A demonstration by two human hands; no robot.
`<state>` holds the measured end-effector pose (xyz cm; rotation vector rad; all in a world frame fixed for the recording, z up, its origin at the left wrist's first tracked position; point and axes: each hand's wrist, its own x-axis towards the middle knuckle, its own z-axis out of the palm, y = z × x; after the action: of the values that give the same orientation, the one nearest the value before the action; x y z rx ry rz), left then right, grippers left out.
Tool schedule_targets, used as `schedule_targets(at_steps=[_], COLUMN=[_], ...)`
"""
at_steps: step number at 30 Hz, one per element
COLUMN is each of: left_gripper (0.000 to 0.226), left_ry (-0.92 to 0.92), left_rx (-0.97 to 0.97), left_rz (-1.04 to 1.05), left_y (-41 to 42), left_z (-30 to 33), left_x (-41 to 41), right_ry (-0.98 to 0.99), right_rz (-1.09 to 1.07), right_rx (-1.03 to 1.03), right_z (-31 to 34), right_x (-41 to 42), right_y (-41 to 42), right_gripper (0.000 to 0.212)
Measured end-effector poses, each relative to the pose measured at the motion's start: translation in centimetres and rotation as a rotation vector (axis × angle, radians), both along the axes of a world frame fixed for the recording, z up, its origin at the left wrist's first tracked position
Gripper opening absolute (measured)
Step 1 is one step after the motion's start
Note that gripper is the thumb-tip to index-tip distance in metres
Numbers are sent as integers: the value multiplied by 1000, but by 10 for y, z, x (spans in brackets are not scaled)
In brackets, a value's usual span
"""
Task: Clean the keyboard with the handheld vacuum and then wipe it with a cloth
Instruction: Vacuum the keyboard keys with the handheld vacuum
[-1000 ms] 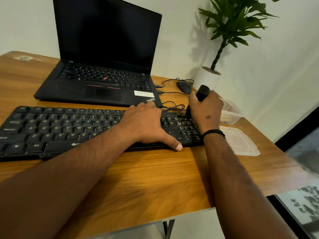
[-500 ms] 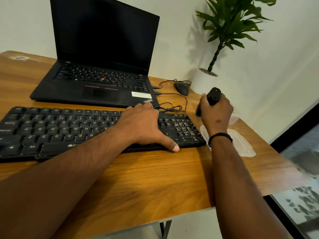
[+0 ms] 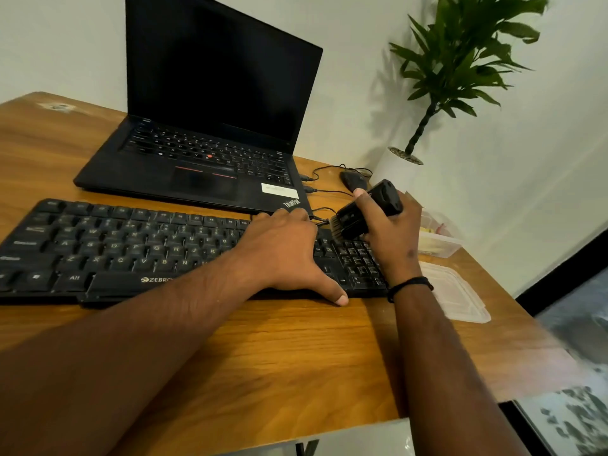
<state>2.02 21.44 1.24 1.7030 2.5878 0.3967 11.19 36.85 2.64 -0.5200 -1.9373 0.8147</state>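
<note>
A black keyboard lies across the wooden desk in front of me. My left hand rests flat on its right-middle part, fingers spread, thumb on the front edge. My right hand grips a small black handheld vacuum, tilted, with its brush end pointing left and down over the top of the keyboard's number pad. I see no cloth.
An open black laptop stands behind the keyboard. A black mouse with cables and a potted plant sit at the back right. A clear plastic box and its lid lie right of the keyboard, near the desk's edge.
My right hand swung the vacuum out past the keyboard's right end, then back left over the number pad, brush end now tilted toward the keys. My left hand stayed on the keyboard.
</note>
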Motion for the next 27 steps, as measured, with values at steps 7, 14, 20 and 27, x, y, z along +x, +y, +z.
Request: schedule_targets(at_steps=[7, 14, 20, 27], left_gripper=[123, 124, 123, 123], left_ry=[-2, 4, 6, -8], left_rx=[2, -8, -13, -2], left_rz=[7, 8, 12, 20], left_y=[0, 1, 1, 1], left_z=[-1, -2, -1, -1], left_x=[0, -1, -1, 0], right_ry=[-200, -258, -284, -286], right_rz=[62, 119, 101, 86], right_rx=[-27, -10, 25, 5], right_z=[1, 3, 4, 5], right_x=[7, 10, 9, 11], right_y=[4, 4, 4, 5], right_gripper=[24, 24, 30, 33])
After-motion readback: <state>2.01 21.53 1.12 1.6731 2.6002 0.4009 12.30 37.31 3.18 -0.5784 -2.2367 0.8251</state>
